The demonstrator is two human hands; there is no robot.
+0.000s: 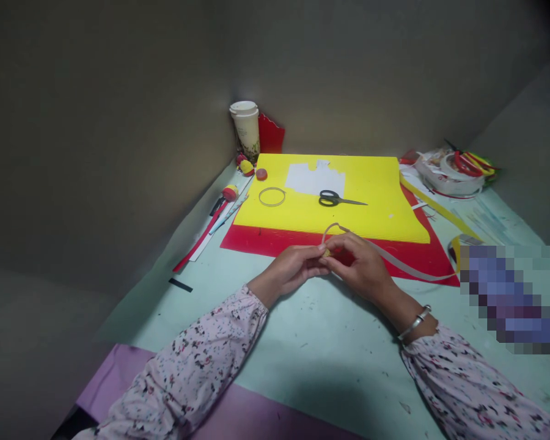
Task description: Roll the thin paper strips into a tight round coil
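My left hand (pixel 301 265) and my right hand (pixel 358 260) meet above the front edge of the red sheet (pixel 275 243), fingertips closed together. Between them is a small yellowish piece (pixel 327 252), mostly covered by fingers; its exact kind is hard to make out. A long narrow pale strip (pixel 412 271) arches up over the fingertips and trails off behind my right hand to the right. Beyond the hands, black-handled scissors (pixel 334 199) lie on a stack of yellow sheets (pixel 297 219), with a thin ring of strip (pixel 272 197) and a torn white paper (pixel 309 182).
A lidded paper cup (pixel 247 131) stands in the back left corner. Red and yellow rolls (pixel 230 193) and loose strips (pixel 204 237) lie along the left. A plastic tub (pixel 449 176) with red-handled tools sits back right. A yellow strip (pixel 440 208) runs along the right.
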